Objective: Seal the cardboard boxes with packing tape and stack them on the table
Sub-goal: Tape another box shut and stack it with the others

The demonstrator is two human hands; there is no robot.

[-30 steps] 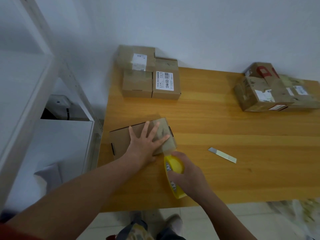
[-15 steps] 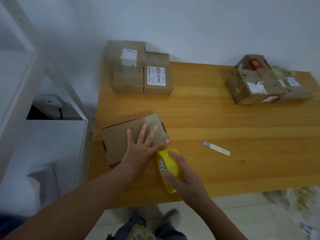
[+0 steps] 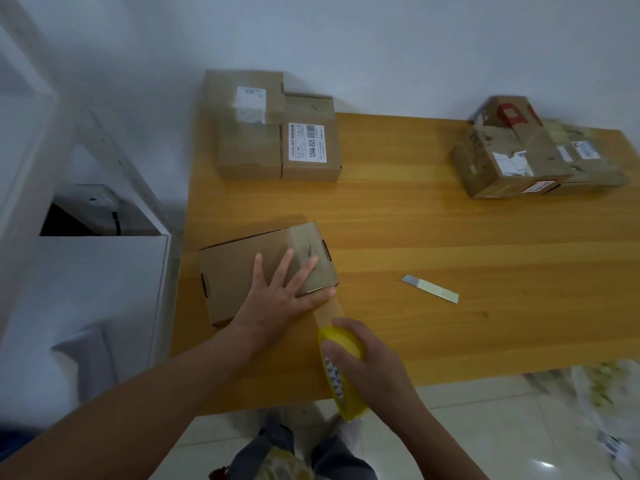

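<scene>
Atop wall-side wooden table [image 3: 450, 237], left hand [image 3: 277, 301] flat on box [image 3: 228, 271], right hand [image 3: 375, 363] clutching tape [image 3: 335, 375]

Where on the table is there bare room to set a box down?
Bare table between the back-left boxes and the right pile, and right of the blade. Crowded near-left: left hand flat on the box, right hand gripping the tape roll.

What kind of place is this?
Likely a small parcel-packing spot in a plain room: labelled boxes stacked on a wooden table, a plain box pressed under the left hand, and the right hand gripping a yellow tape roll.
</scene>
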